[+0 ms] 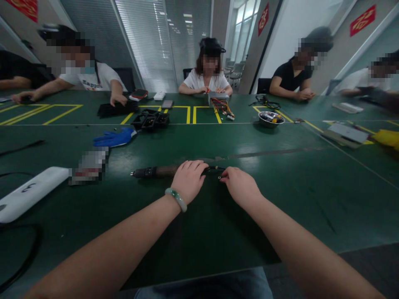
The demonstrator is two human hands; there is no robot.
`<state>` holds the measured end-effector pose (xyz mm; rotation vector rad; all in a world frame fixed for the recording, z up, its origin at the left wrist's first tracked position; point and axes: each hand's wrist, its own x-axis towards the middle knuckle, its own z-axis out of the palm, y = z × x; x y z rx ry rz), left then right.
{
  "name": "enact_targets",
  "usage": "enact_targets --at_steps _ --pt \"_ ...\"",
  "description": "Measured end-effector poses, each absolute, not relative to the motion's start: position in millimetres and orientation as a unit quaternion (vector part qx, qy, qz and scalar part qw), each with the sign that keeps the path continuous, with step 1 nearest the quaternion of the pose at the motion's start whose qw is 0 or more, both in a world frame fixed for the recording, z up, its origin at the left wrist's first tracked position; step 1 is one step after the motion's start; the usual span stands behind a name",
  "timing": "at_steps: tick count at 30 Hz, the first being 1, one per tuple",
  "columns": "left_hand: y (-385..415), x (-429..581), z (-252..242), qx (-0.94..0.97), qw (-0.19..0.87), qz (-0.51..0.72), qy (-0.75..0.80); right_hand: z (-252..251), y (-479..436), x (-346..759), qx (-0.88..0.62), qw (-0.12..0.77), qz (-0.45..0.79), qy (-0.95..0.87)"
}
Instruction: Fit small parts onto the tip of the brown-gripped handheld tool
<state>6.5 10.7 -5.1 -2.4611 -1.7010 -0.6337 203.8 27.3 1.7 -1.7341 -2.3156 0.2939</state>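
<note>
Tool: I see a slim cylindrical tool with a brown barrel and black front end (pixel 165 171) lying crosswise on the green worktop (pixel 311 182), its pronged tip to the left.
Left hand: my left hand (pixel 188 180) is curled over the tool's rear, fingers together on top and thumb on the near side, closed around it; how firmly, I cannot tell.
Right hand: my right hand (pixel 240 182) is nearly closed, thumb and forefinger pinching a small dark cable end (pixel 220 178).
Cable: a thin black cable (pixel 215 167) shows between the two hands, at the tool's rear.
Wrist: I make out a pale green bangle (pixel 176 199) on the left one.
Left side: a blue glove with a white cuff (pixel 115 138) lies beyond a long white plastic bar (pixel 34 193).
Far side: a grey metal box with coloured wires (pixel 218 101) sits before a seated co-worker in white (pixel 204 83); right of it stands a round metal bowl (pixel 270 123), filled with small items too small for me to tell.
</note>
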Motion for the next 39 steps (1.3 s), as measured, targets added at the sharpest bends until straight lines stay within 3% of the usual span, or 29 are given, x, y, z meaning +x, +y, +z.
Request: enact_targets --at_steps 5,10,22,29,39 --pt "8 7 -4 -0.808 0.052 -0.193 -0.555 9 20 206 -0.587 0.078 0.11 -0.798" --pt "6 8 -4 -0.808 0.057 -0.188 -0.556 10 32 208 -0.586 0.097 0.125 -0.795" --pt "7 7 -2 -0.804 0.022 -0.202 -0.559 -1 48 195 -0.522 0.204 0.073 -0.825" --pt "6 6 -3 -0.807 0.024 -0.199 -0.555 9 61 210 -0.556 0.336 0.005 -0.76" --pt "6 2 -2 -0.813 0.026 -0.2 -0.546 0 45 195 -0.493 0.171 0.053 -0.851"
